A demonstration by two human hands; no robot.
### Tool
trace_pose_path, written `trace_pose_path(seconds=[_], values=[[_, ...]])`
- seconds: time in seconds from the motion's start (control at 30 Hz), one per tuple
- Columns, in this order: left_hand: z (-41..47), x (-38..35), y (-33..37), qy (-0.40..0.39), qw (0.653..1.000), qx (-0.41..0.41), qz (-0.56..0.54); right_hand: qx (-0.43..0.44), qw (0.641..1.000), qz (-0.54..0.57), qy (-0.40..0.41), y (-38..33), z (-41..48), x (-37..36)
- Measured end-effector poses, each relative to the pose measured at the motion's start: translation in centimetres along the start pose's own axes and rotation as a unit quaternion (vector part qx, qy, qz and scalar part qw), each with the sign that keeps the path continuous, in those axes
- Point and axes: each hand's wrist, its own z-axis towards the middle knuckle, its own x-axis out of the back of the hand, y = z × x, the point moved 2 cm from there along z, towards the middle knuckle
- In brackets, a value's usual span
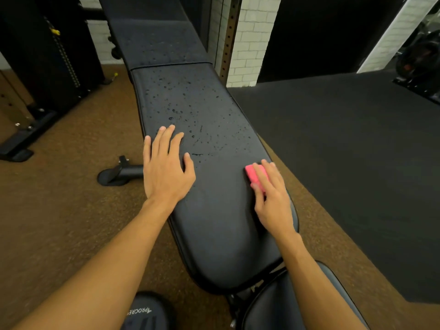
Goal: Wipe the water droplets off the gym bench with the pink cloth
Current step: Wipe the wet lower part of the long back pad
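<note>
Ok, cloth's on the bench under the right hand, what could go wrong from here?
1. The pink cloth lies at the gym bench's right edge under the right hand; a sideways stroke could push it off.
2. The left hand rests flat beside the water droplets and may block or smear the wipe.
3. Droplets also dot the far pad past the seam; they are easy to miss.

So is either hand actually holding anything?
The right hand presses the pink cloth onto the bench, fingers laid over its top; the left hand rests flat, holding nothing.
</note>
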Motion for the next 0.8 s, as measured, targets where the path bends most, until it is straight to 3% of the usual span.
trace_pose_path(seconds=[0.13, 0.4, 0.57, 0.63, 0.8], values=[[-0.1, 0.0, 0.0, 0.005, 1.000, 0.002, -0.003, -0.102, 0.994, 0.019, 0.030, 0.8, 3.5, -0.6], [-0.2, -0.1, -0.1, 0.010, 1.000, 0.003, -0.019, 0.075, 0.997, 0.008, -0.028, -0.8, 0.6, -0.1], [-0.1, -0.2, -0.2, 0.009, 1.000, 0.006, -0.017, -0.060, 0.998, 0.008, 0.019, 1.0, 4.3, 0.0], [-0.1, -0.3, -0.2, 0.012, 1.000, 0.005, -0.020, -0.075, 0.997, 0.016, 0.017, 0.2, 6.5, -0.8], [-0.1, -0.3, -0.3, 0.018, 1.000, 0.003, -0.022, 0.068, 0.997, 0.023, -0.029, -1.8, 5.8, -1.3]])
